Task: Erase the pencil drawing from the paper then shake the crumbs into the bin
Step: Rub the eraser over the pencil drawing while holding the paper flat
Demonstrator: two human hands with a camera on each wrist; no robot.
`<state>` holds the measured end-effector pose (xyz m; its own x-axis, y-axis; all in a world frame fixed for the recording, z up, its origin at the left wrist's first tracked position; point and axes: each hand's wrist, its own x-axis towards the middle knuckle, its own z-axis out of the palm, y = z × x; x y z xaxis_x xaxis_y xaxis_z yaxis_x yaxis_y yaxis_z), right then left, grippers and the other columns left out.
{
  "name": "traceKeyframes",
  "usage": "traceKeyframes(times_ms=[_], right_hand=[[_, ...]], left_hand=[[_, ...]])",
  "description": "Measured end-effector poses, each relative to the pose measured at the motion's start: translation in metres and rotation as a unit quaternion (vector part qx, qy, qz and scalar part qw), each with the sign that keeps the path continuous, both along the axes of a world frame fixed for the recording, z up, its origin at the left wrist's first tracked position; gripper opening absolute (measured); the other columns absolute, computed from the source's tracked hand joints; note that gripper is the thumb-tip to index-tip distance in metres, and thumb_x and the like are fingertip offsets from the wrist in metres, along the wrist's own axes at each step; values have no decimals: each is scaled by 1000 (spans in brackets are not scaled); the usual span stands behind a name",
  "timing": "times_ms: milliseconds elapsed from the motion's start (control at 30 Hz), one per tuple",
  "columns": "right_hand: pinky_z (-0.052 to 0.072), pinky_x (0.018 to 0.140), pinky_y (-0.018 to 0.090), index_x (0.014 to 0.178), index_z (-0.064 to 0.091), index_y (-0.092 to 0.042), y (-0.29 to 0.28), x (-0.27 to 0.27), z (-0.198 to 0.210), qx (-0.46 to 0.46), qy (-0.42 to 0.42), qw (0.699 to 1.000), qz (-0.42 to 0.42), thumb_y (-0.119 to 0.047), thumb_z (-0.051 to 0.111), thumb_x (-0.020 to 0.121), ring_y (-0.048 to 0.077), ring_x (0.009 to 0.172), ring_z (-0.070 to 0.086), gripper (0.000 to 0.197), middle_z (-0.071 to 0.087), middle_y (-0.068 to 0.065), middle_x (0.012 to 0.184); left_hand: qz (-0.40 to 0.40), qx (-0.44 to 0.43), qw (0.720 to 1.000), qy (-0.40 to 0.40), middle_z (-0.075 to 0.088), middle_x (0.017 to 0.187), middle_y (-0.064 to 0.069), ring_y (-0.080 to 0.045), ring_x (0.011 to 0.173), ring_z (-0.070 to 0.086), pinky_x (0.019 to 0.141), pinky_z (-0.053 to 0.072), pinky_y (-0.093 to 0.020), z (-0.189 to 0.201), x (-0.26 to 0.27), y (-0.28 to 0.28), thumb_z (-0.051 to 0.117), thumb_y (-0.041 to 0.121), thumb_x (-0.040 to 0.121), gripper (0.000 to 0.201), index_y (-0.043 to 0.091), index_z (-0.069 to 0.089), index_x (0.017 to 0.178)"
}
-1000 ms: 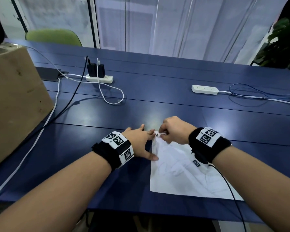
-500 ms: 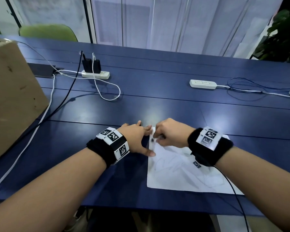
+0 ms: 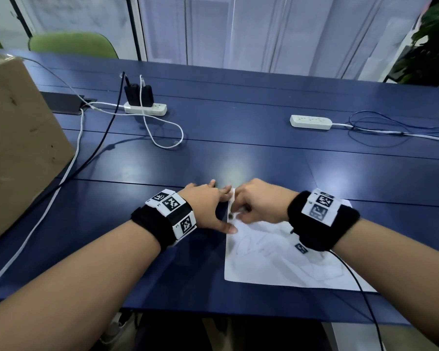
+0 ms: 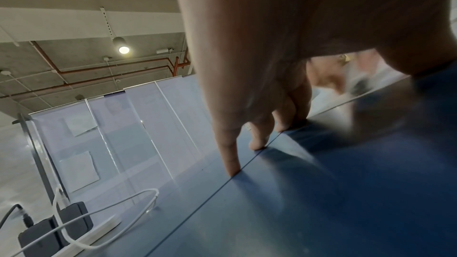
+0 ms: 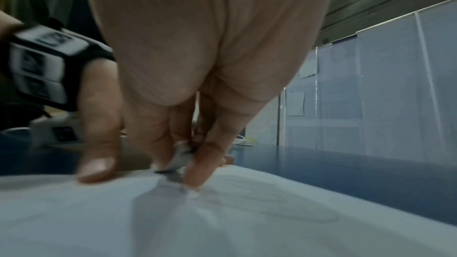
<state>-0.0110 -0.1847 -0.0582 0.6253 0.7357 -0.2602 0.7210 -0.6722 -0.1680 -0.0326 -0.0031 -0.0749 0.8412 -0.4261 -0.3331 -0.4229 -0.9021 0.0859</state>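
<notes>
Paper (image 3: pixel 284 262) with faint pencil lines lies flat at the near edge of the blue table (image 3: pixel 251 153). At its far left corner the right hand (image 3: pixel 257 202) pinches a small white eraser (image 5: pixel 179 158) down onto the sheet, while the left hand (image 3: pixel 204 202), fingers straight and spread, presses the paper's left edge and the tabletop. Farther back lie two white power strips (image 3: pixel 311 121), with a cardboard box (image 3: pixel 18 138) at the left.

No readable words or numbers anywhere. The wristbands (image 3: pixel 174 214) carry only black-and-white square code markers, and the sheets on the partition (image 4: pixel 81 171) look blank, though perhaps just blurred.
</notes>
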Motion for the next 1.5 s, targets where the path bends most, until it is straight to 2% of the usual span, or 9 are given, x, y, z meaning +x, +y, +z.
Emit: traceKeyframes(times_ms=[133, 333, 533, 767, 867, 967, 1167, 1400, 1500], right_hand=[[44, 67, 32, 88, 71, -13, 3, 21, 5, 5, -52, 996, -65, -23, 61, 84, 26, 76, 56, 15, 66, 7, 84], [47, 69, 34, 95, 76, -15, -9, -15, 2, 24, 32, 999, 16, -18, 63, 82, 20, 73, 56, 19, 63, 2, 86], [47, 67, 37, 90, 72, -12, 0, 22, 5, 1, -52, 995, -83, -23, 60, 85, 29, 80, 60, 17, 66, 8, 84], [46, 67, 34, 86, 74, -10, -9, -12, 1, 3, 19, 999, 27, -20, 61, 78, 24, 72, 58, 17, 65, 6, 83], [49, 65, 38, 80, 69, -8, -8, 9, 4, -4, -33, 999, -32, -24, 57, 77, 32, 75, 59, 20, 63, 11, 77], [43, 67, 31, 89, 73, -11, -8, 27, 8, 5, -43, 995, -92, -23, 62, 85, 28, 84, 61, 16, 57, 0, 79], [45, 69, 33, 91, 76, -11, -21, -9, 6, 13, 16, 1000, 14, -17, 63, 81, 24, 71, 57, 17, 64, 7, 83], [55, 67, 46, 52, 43, -23, -11, 30, 4, 6, -54, 992, -110, -25, 58, 83, 27, 67, 49, 34, 58, 3, 67], [51, 67, 42, 65, 61, -11, -14, 16, 6, 2, -48, 997, -59, -22, 59, 82, 30, 70, 55, 20, 61, 9, 74]], left_hand=[[-4, 7, 1000, 4, 8, 161, 16, -24, 149, 9, 114, 23, -52, 2, 0, -1, 50, 82, 72, 105, 29, 14, 154], [0, 2, 1000, 12, 7, 161, 16, -23, 149, 9, 114, 24, -50, 3, 0, -1, 54, 82, 70, 109, 27, 14, 155], [-9, 19, 1000, 10, 5, 161, 16, -22, 149, 9, 113, 25, -52, 5, 1, -2, 52, 83, 70, 109, 27, 13, 155], [-4, 4, 1000, 4, 6, 160, 19, -20, 149, 10, 113, 25, -51, -1, 3, 1, 52, 86, 66, 110, 31, 15, 154], [-11, 17, 1000, 4, 5, 161, 17, -21, 149, 9, 113, 25, -51, 1, 2, -1, 51, 85, 69, 111, 27, 12, 155], [-10, 19, 1000, 4, 5, 161, 17, -21, 150, 9, 113, 25, -52, 3, 1, -1, 50, 85, 69, 111, 27, 11, 155], [-4, 12, 1000, 11, 4, 161, 17, -19, 150, 8, 114, 23, -53, 3, 1, 0, 53, 84, 68, 111, 27, 13, 155], [-10, 20, 1000, 9, 3, 161, 17, -21, 150, 8, 113, 26, -52, 4, 1, -1, 50, 85, 68, 111, 27, 12, 155], [-9, 20, 1000, 7, 4, 161, 17, -21, 149, 9, 113, 26, -51, 3, 2, 0, 51, 85, 68, 111, 27, 13, 155]])
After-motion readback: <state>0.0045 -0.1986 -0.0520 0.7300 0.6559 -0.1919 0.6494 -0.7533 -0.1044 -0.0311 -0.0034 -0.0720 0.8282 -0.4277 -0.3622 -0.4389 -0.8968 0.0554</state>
